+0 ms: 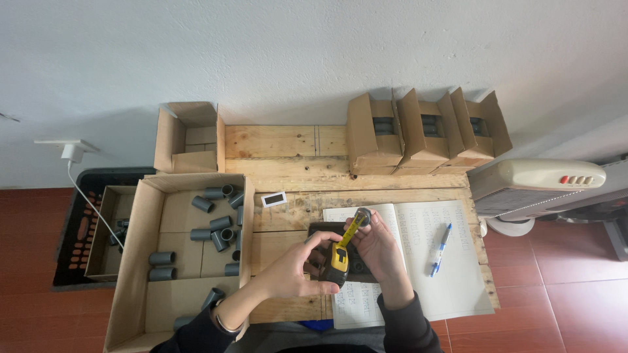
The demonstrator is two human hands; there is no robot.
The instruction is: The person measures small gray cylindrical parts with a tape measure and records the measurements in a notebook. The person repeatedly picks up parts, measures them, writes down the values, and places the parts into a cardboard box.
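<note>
While the left hand is gripping a yellow tape measure at lower centre, the right hand is pinching a grey pipe piece above the notebook.

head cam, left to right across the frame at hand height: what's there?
Black crate → small cardboard box → large open box holding grey pipe pieces → left hand → yellow tape measure → right hand → blue pen on the open notebook → white fan heater.
</note>
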